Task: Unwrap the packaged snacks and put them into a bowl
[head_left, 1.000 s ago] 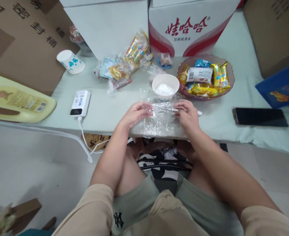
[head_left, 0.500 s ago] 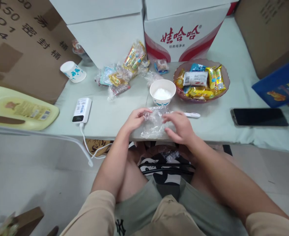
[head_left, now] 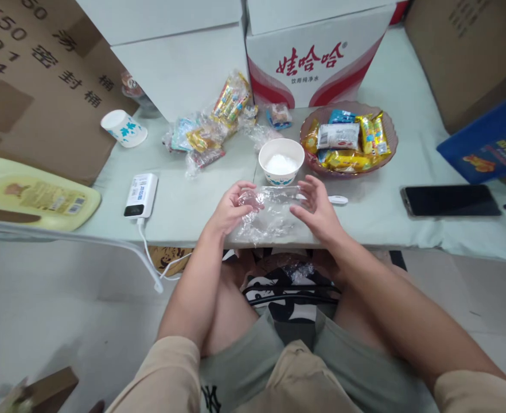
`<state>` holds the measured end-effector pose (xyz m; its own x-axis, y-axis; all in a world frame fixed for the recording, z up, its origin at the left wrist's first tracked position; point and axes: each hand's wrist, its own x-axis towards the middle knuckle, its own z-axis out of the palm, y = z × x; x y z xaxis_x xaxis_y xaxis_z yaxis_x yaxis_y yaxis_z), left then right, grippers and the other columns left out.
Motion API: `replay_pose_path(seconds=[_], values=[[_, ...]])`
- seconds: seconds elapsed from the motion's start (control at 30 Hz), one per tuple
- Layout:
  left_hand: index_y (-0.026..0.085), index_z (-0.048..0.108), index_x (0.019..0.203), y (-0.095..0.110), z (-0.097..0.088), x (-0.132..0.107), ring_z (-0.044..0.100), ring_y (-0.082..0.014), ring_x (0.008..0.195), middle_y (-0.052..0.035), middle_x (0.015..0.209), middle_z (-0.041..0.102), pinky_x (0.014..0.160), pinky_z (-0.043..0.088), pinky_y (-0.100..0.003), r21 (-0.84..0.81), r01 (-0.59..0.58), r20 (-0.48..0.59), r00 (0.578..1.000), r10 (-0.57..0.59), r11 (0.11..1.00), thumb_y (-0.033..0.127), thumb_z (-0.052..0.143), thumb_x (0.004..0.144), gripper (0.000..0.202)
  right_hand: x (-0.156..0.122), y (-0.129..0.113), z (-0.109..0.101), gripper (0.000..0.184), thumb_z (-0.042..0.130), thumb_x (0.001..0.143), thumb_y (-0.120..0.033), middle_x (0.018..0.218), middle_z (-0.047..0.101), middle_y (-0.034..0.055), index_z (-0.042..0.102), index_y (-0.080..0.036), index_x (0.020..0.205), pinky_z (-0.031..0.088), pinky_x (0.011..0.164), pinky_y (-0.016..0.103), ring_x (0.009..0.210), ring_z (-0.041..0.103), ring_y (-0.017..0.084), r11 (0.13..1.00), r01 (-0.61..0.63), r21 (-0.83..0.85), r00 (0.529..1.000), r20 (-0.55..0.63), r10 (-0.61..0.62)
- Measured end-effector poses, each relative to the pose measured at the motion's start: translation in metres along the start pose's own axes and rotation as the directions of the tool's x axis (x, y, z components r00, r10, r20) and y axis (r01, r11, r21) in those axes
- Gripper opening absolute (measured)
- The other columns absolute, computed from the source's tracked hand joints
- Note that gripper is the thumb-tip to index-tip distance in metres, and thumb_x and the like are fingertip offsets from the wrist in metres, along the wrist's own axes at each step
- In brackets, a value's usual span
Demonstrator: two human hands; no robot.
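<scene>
A thin, crinkled clear plastic bag (head_left: 274,215) is spread between my two hands near the table's front edge. My left hand (head_left: 233,207) has its curved fingers and thumb on the bag's left side. On the other side, my right hand (head_left: 317,209) holds the bag's right edge with bent fingers, its thumb lower down. Just beyond the bag stands a white paper cup (head_left: 281,163) with a blue leaf print and white contents. Partly behind my right hand lies a white plastic spoon (head_left: 337,200).
A glass bowl (head_left: 392,150) of wrapped snacks stands right of the cup. Snack packets (head_left: 212,135) lie behind left. A power bank (head_left: 141,195), a tipped paper cup (head_left: 124,128) and a yellow jug (head_left: 38,192) are left; a phone (head_left: 451,201) is right. Cartons (head_left: 313,69) line the back.
My hands have moved apart, and the plastic bag is now drawn out wider and flatter between them. The cup and the bowl have stayed in place on the table.
</scene>
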<state>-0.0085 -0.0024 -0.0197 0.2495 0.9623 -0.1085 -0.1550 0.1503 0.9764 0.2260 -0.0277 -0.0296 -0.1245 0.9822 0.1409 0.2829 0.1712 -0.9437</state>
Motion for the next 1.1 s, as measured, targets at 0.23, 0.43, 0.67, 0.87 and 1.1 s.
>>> replay_pose_path(seconds=[0.23,0.43,0.67,0.87,1.1], values=[[0.029,0.053,0.125,0.005,0.005,-0.004,0.071,-0.0165,0.075,-0.0029,0.101,0.073,0.069,0.056,-0.028,-0.129,0.139,0.022,0.99,-0.137,0.982,0.034,0.093,0.054,0.082,0.002,-0.009,0.008,0.031,0.069,0.078,-0.05,0.086,0.073,0.0064,0.06,-0.02,0.076,0.054,0.076,0.037,0.08,0.065,0.02,0.954,-0.205,0.22,0.969,0.183,0.166],[0.016,0.065,0.085,-0.001,0.006,0.003,0.063,-0.011,0.062,0.0001,0.074,0.069,0.057,0.048,-0.022,-0.067,0.224,-0.165,0.959,-0.232,0.972,0.03,0.086,0.063,0.033,0.004,-0.009,0.012,0.04,0.072,0.073,-0.057,0.072,0.069,0.0025,0.054,-0.023,0.085,0.049,0.05,0.027,0.059,0.064,0.017,0.882,-0.344,0.322,0.939,0.117,0.324],[0.018,0.066,0.096,-0.001,0.008,0.006,0.063,-0.0136,0.059,0.003,0.065,0.065,0.059,0.051,-0.026,-0.056,0.255,-0.124,0.958,-0.26,0.965,0.039,0.084,0.066,0.041,0.005,-0.008,0.011,0.038,0.071,0.074,-0.054,0.059,0.056,-0.0061,0.05,-0.024,0.084,0.048,0.049,0.025,0.055,0.059,0.014,0.907,-0.296,0.301,0.955,0.056,0.293],[0.015,0.063,0.086,-0.002,0.012,0.006,0.064,-0.0116,0.062,0.0027,0.067,0.067,0.063,0.051,-0.023,-0.057,0.144,-0.105,0.983,-0.149,0.988,0.036,0.091,0.056,0.045,0.006,-0.005,0.007,0.035,0.07,0.073,-0.049,0.07,0.061,-0.0028,0.06,-0.022,0.092,0.049,0.061,0.028,0.065,0.059,0.014,0.918,-0.275,0.285,0.961,0.089,0.26],[0.014,0.065,0.091,-0.004,0.009,0.006,0.06,-0.0127,0.052,0.0026,0.061,0.063,0.052,0.048,-0.025,0.092,0.239,0.028,0.97,-0.243,0.967,0.036,0.083,0.065,0.038,0.006,-0.006,0.006,0.037,0.068,0.075,-0.054,0.068,0.064,-0.003,0.054,-0.023,0.088,0.045,0.052,0.025,0.058,0.062,0.014,0.884,-0.36,0.299,0.928,0.211,0.306]])
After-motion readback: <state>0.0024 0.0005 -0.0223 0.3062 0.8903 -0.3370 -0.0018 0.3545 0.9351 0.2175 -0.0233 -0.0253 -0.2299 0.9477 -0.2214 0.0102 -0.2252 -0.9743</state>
